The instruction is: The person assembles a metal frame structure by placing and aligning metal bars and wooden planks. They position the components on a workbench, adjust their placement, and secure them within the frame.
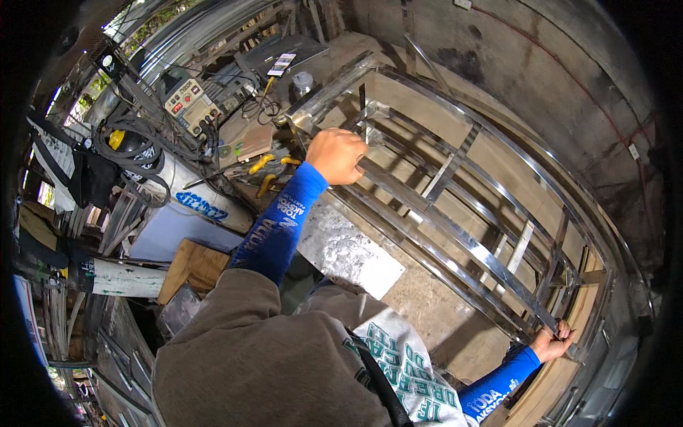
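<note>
Metal frame (467, 238) taken as my reference; it lies ahead of the wearer and stretches to the right, a long open lattice of shiny bars with crosspieces.

Left hand (338, 156): over the frame's near left corner. I see the back of the hand with the fingers curled under; the fingertips are hidden from my camera, so I cannot tell whether this grip closes on a bar or only rests there.

Right hand (553, 343): at the frame's near right end. Grip narrow, fingers bent about the end of the front bar and holding it. A pale wooden beam (539, 400) runs beneath and beside this hand.

Around the frame, I note: a worn metal plate (348, 249) on its near side, toward the wearer; yellow-handled pliers (262, 164) just left of its left corner; a machine with dials and a red display (191, 105) farther left; a phone (282, 65) and a small round container (303, 80) off its far left end. Behind the frame stands a stained grey wall (569, 64). Blue sleeves cover both forearms.
</note>
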### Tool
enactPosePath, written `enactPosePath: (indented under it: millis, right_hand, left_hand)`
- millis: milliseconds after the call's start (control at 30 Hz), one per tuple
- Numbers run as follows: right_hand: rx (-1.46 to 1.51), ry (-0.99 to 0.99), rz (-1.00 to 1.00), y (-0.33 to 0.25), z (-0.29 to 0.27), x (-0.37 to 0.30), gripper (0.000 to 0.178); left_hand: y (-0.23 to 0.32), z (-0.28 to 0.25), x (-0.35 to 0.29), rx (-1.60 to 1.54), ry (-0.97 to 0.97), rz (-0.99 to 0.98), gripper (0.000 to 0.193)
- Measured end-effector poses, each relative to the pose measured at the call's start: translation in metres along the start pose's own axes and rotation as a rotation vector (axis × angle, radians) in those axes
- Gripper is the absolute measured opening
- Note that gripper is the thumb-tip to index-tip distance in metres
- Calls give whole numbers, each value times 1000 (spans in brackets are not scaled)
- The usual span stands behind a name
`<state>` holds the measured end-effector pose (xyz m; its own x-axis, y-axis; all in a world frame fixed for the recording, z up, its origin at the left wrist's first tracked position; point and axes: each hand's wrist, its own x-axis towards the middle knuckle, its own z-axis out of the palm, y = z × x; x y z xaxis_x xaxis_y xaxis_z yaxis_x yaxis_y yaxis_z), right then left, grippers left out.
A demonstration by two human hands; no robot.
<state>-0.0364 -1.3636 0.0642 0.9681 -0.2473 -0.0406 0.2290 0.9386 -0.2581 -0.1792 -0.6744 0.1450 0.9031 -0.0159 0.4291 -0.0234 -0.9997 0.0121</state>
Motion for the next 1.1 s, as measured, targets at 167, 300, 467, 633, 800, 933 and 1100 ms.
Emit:
enactPosePath:
  millis: [167, 300, 467, 633, 800, 933, 1100]
  right_hand:
    - [-233, -18, -218, 3, 6, -17, 37]
    - [-485, 132, -256, 9, 10, -25, 25]
    - [-776, 182, -104, 58, 17, -80, 28]
    - [-1199, 347, -487, -35, -13, -151, 23]
    - [-1542, 1429, -944, -227, -203, -141, 42]
    - [-1022, 1231, -663, -346, -298, -159, 69]
    - [-801, 1489, -374, -327, -299, -121, 50]
  left_hand:
    - [-7, 8, 14, -19, 51, 116, 29]
    - [-11, 30, 17, -36, 16, 113, 42]
    - [-72, 24, -21, 166, -116, 2, 47]
    - [-52, 21, 5, -1, -48, 40, 21]
    - [-37, 16, 18, -25, -46, 49, 25]
    - [-50, 52, 20, -99, -143, -29, 26]
    - [-45, 11, 16, -20, -129, -57, 23]
